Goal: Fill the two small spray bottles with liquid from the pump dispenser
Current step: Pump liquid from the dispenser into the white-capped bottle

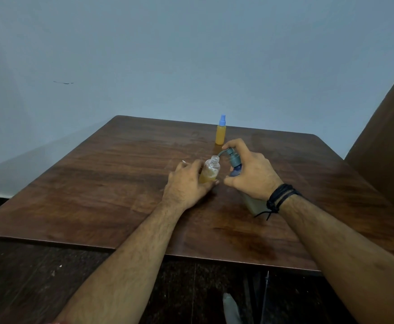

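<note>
My left hand [189, 183] grips an uncapped small clear bottle [211, 169], tilted right and partly filled with orange liquid. Its open neck sits just under the spout of the grey pump dispenser [232, 157]. My right hand [249, 174] covers the pump head, fingers curled over its top and thumb beside the dispenser's neck. The dispenser's pale body [253, 203] shows below my wrist. A second small spray bottle [220, 130], full of orange liquid with a blue spray cap, stands upright farther back on the table.
The wooden table [97, 188] has a thin white piece [184, 162], perhaps a tube, lying just beyond my left hand. A blue wall lies behind the table. A brown panel [387, 146] rises at the right.
</note>
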